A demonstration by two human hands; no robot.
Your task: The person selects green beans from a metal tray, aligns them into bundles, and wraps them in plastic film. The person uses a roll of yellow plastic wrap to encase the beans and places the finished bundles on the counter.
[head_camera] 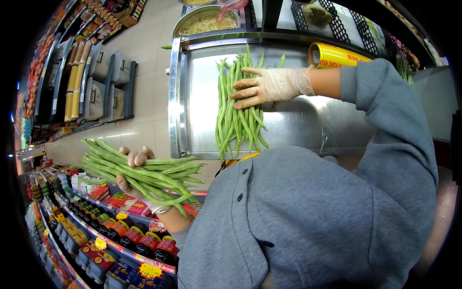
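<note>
A bundle of long green beans (144,173) is gripped in my left hand (135,162), which wears a thin whitish glove and holds it off to the left of the steel worktop (306,126). The beans point out on both sides of the fingers. On the worktop lies a second pile of green beans (231,123), roughly lined up side by side. My right hand (267,85), also gloved, rests palm down across the upper part of this pile with its fingers spread. Its thumb is mostly hidden. One bean tip (282,60) sticks out beyond the hand.
A yellow roll of wrap (335,56) lies at the worktop's back. Beyond the raised steel rim (175,94) stands a metal basin of sprouts (205,25) with pink plastic (231,7). Black mesh dividers (335,21) run behind. Shelves of bottles (131,236) stand at lower left.
</note>
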